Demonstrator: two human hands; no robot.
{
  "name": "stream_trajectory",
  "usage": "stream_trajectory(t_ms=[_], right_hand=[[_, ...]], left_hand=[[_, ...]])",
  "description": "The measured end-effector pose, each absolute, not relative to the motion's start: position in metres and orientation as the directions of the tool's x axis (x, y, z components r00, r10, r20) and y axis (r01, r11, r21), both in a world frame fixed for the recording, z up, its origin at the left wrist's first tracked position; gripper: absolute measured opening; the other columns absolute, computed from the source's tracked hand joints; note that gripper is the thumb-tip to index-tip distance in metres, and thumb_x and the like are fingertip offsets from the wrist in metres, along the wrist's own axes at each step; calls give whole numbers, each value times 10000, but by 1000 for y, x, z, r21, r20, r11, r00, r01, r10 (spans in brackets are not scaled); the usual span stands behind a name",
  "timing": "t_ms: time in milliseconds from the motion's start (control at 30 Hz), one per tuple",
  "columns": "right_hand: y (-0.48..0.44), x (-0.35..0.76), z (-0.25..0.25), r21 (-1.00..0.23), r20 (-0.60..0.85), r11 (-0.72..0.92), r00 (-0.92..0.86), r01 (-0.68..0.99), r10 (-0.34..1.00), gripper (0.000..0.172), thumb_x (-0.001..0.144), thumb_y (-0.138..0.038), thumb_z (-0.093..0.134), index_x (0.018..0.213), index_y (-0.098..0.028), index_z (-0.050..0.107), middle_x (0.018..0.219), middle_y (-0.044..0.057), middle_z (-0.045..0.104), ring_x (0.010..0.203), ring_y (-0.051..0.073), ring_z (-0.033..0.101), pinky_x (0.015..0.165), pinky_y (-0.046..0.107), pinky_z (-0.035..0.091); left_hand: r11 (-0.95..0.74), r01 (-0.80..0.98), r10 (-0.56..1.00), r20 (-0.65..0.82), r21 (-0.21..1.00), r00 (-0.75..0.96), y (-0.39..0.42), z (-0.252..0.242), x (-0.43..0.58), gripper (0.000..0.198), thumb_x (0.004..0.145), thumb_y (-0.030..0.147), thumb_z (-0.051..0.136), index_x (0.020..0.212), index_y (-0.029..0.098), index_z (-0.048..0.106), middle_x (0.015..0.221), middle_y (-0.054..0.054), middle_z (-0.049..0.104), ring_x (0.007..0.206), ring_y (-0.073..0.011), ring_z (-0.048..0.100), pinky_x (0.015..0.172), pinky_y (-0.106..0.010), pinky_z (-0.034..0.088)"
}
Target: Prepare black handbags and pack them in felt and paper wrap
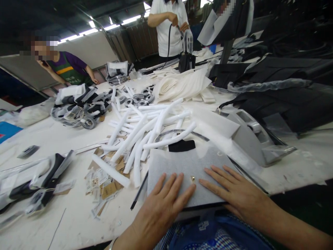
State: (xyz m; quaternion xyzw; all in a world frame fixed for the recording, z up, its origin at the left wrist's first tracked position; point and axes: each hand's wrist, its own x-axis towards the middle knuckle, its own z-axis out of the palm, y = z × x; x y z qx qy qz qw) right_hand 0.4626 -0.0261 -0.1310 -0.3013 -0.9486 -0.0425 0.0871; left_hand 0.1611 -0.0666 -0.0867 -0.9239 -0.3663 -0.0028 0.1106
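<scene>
Both palms lie flat on a bag covered by a thin white sheet, close to the table's near edge. My left hand rests on its left part with fingers stretched out. On the right part lies my right hand, its fingers also spread. Between the two hands a small gold metal clasp pokes through the sheet. A black flap shows at the bag's far edge, and dark strap-like strips stick out at its sides. Neither hand grips anything.
White foam tubes lie heaped beyond the bag, beside small tags and packets. Wrapped bags sit at left, more farther back. Black material covers the right side. Two people are across the table.
</scene>
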Motion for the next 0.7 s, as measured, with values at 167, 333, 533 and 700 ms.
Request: stream_trajectory(t_ms=[167,333,533,700], right_hand=[[-28,462,-142,42,226,814,-800,579,556,852,795,22,445,1581,-273,296,1520,130,500,1390,338,470,1041,588,470],[-33,458,-157,33,237,794,-777,607,584,821,844,35,432,1583,-289,280,1575,121,425,1455,338,369,1093,591,401],[-36,457,-159,-20,223,783,-761,622,610,793,929,-605,567,1578,-232,304,1621,148,333,1470,372,320,1114,602,347],[-30,456,-137,-86,167,775,-758,626,630,802,909,-718,509,1537,-232,400,1566,127,439,1422,334,420,1087,548,402]], left_hand=[[-776,618,611,94,-131,786,-70,-102,152,567,1023,146,403,1569,259,295,1586,-61,414,1413,-271,455,1136,-458,425],[-742,670,670,6,40,742,-70,-128,145,726,949,26,404,1579,338,222,1642,-20,299,1493,-266,326,1175,-555,355],[-656,720,717,-113,226,688,-59,-123,148,661,990,260,549,1574,306,244,1628,-13,333,1482,-227,350,1211,-508,314],[-694,699,699,-75,172,712,-54,-122,148,664,1001,479,516,1576,304,232,1641,-29,302,1494,-220,324,1220,-483,295]])
